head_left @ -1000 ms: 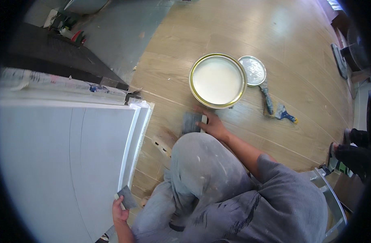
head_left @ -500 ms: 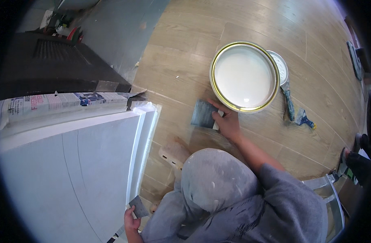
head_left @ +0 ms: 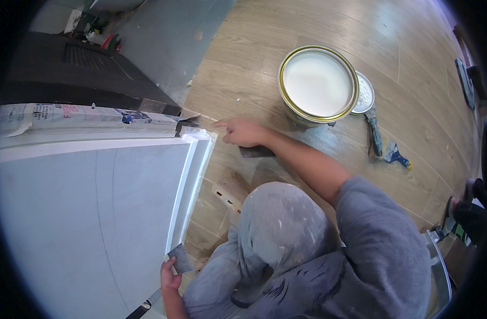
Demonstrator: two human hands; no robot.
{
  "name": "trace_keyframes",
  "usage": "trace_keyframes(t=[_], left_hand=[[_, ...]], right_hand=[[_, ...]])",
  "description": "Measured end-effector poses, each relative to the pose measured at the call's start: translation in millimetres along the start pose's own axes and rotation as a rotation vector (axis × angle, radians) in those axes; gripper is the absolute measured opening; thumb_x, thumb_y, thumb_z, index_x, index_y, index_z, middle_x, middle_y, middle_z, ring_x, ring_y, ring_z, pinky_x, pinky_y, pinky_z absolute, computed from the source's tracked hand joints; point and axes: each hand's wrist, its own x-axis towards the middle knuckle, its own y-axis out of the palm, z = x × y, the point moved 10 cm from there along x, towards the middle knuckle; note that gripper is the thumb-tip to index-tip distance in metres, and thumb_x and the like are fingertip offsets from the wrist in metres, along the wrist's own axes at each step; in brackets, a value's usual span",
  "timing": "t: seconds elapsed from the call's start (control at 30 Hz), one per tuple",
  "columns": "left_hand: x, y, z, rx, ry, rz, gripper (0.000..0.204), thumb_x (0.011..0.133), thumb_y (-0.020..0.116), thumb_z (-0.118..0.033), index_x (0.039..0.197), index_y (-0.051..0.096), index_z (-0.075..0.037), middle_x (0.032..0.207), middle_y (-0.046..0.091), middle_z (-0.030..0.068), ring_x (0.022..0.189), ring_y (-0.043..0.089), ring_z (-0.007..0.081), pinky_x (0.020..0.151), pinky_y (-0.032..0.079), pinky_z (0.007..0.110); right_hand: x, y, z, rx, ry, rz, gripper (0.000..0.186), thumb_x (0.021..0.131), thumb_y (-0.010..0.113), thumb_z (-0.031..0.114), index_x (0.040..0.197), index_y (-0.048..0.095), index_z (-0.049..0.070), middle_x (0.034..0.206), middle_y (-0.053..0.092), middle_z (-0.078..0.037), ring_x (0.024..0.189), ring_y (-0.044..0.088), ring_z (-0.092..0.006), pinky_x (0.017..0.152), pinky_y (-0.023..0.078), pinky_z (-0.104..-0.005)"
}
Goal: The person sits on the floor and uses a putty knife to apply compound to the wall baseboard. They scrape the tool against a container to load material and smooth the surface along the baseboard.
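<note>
My left hand is closed on a flat grey scraper, which lies against the lower end of the white panel's edge. Across the floor, my right hand is stretched toward the panel's upper corner, its index finger pointing out. A second grey scraper shows under that palm, gripped by the other fingers, which are partly hidden. Right of this hand stands a large open can with a gold rim, holding smooth white paint.
Beside the can lie a small round tub or lid with white stuff and a smeared blue-handled brush. Printed newspaper is taped along the panel's top. My knee is between my arms. Another person's foot is at the right edge.
My right hand has moved left with its scraper, from beside the can to near the panel's corner. The left hand keeps its hold at the panel edge. The view has shifted slightly.
</note>
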Motion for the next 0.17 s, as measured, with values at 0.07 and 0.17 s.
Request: trace_keyframes(t=[0.07,0.17], left_hand=[[3,-2,2,0.019,-0.001,0.025,0.032,0.09,0.074,-0.011,0.12,0.064,-0.01,0.112,0.07,0.004,0.104,0.069,0.024,0.09,0.057,0.049],[7,-6,5,0.028,0.004,0.071,0.035,0.088,0.078,-0.015,0.12,0.064,-0.01,0.111,0.07,0.0042,0.104,0.069,0.0246,0.091,0.057,0.05]], right_hand=[[25,24,14,-0.05,-0.033,0.148,0.075,0.085,0.062,0.018,0.158,0.046,0.016,0.104,0.073,-0.018,0.096,0.069,-0.0273,0.088,0.053,-0.0386],[52,54,10,-0.153,0.044,0.261,0.086,0.081,0.066,0.018,0.163,0.04,0.018,0.128,0.068,-0.024,0.11,0.069,-0.0285,0.097,0.052,-0.0398]])
